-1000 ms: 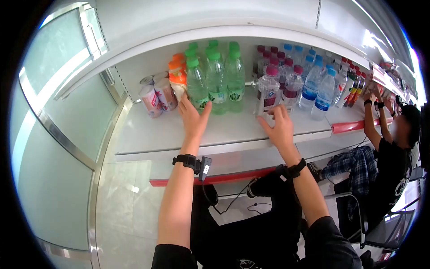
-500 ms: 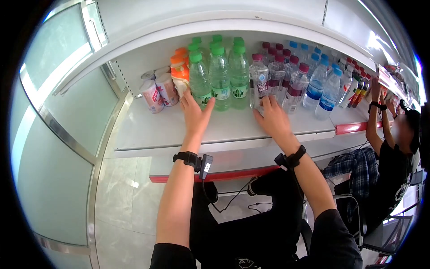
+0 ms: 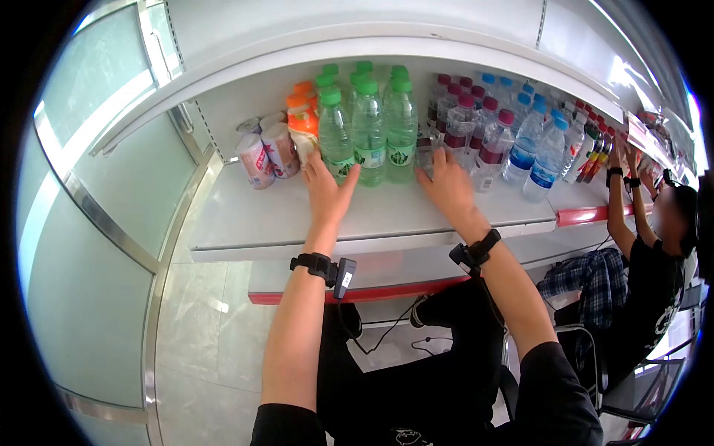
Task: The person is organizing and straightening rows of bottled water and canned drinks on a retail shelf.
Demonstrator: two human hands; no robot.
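Observation:
My left hand (image 3: 327,195) is open, its thumb spread from the fingers. It rests by the foot of an orange-capped bottle (image 3: 303,126) and a green-capped water bottle (image 3: 336,137), at the left of the green group. My right hand (image 3: 450,189) has its fingers curled and its thumb low, at a clear water bottle (image 3: 425,154) right of the green-capped bottles. That bottle sits low and looks tipped back; its cap cannot be made out. Beside it, a maroon-capped bottle (image 3: 460,125) stands upright behind my fingers.
Pink-and-white cans (image 3: 256,160) stand at the shelf's left end. Blue-capped bottles (image 3: 545,160) and dark drink bottles (image 3: 587,152) fill the right. An upper shelf (image 3: 357,46) overhangs everything. Another person (image 3: 647,267) sits at right, arms raised to the shelf.
The clear bottle at my right hand stood upright before, its maroon cap showing; now it is lower and tipped. My right hand has shifted slightly. My left hand stays by the same bottles.

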